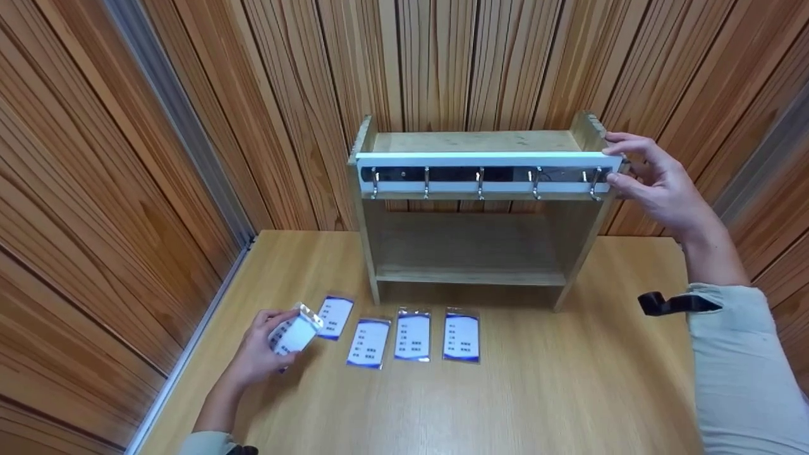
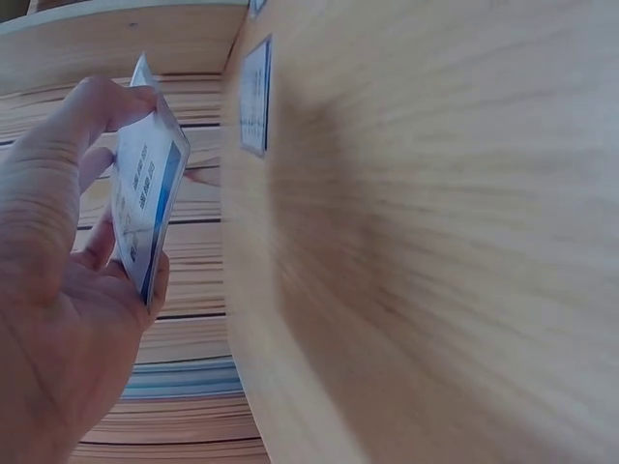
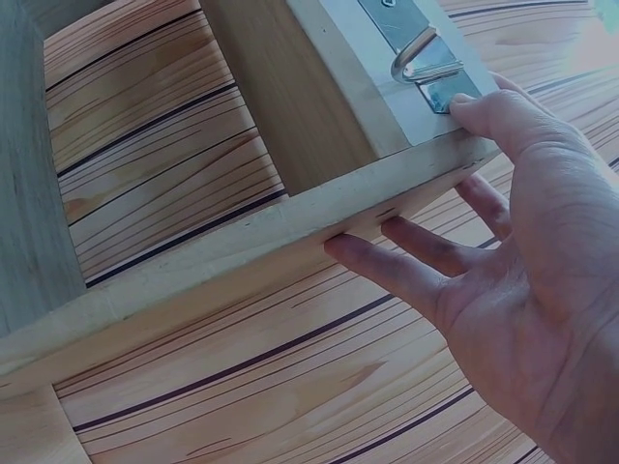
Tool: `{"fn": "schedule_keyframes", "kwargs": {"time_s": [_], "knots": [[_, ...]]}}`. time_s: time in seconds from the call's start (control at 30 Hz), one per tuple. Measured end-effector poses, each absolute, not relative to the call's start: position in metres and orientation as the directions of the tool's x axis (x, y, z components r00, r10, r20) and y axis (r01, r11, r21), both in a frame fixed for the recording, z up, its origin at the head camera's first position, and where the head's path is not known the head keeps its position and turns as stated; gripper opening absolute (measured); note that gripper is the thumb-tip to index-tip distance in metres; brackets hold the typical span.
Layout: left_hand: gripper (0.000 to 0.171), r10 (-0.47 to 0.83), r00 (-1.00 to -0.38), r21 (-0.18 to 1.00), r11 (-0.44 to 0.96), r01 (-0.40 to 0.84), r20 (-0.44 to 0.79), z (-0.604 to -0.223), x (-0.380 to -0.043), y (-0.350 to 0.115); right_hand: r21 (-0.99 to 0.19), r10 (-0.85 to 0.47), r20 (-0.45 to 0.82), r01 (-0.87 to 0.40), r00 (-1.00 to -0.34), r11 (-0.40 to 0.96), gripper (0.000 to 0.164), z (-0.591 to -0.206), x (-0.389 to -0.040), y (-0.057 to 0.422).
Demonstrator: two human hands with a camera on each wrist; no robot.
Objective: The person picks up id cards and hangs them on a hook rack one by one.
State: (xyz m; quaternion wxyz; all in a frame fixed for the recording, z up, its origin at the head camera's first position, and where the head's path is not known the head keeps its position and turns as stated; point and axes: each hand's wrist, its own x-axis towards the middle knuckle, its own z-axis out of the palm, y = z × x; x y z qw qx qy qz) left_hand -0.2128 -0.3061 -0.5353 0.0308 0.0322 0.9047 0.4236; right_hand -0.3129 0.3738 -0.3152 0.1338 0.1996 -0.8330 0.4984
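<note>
A plastic-sleeved badge card (image 1: 296,333), white with blue edging and dark print, is held by its edges between the thumb and fingers of my left hand (image 1: 264,346), over the table's left part. The left wrist view shows the card (image 2: 147,188) tilted, with the thumb at one end and fingers at the other. My right hand (image 1: 660,183) grips the right end of a white hook rail (image 1: 452,188) across the front of a wooden shelf (image 1: 471,278). In the right wrist view the thumb presses beside a metal hook (image 3: 426,60) while fingers touch the side panel (image 3: 242,237).
Several similar cards lie in a row before the shelf, among them a left card (image 1: 335,317) and a right card (image 1: 461,336). The wooden table (image 1: 505,392) meets plank walls behind and at left. A black strap (image 1: 676,304) sticks out from the right sleeve.
</note>
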Motion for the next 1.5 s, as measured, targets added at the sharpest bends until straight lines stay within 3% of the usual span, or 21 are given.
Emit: {"fn": "schedule_keyframes", "kwargs": {"time_s": [0.3, 0.77, 1.5], "knots": [[0.08, 0.089, -0.996, 0.793, 0.605, 0.076, 0.028, -0.534, -0.213, -0.294, -0.772, -0.183, 0.386, -0.426, -0.904, 0.472, 0.048, -0.314, -0.313, 0.372], [0.082, 0.039, -0.992, 0.836, 0.536, 0.12, 0.117, -0.53, -0.22, -0.266, -0.78, -0.228, 0.43, -0.486, -0.874, 0.395, 0.048, -0.317, -0.317, 0.376], [0.08, -0.001, -0.969, 0.839, 0.502, 0.211, 0.245, -0.524, -0.226, -0.229, -0.779, -0.198, 0.407, -0.452, -0.892, 0.434, 0.047, -0.315, -0.315, 0.376]]}}
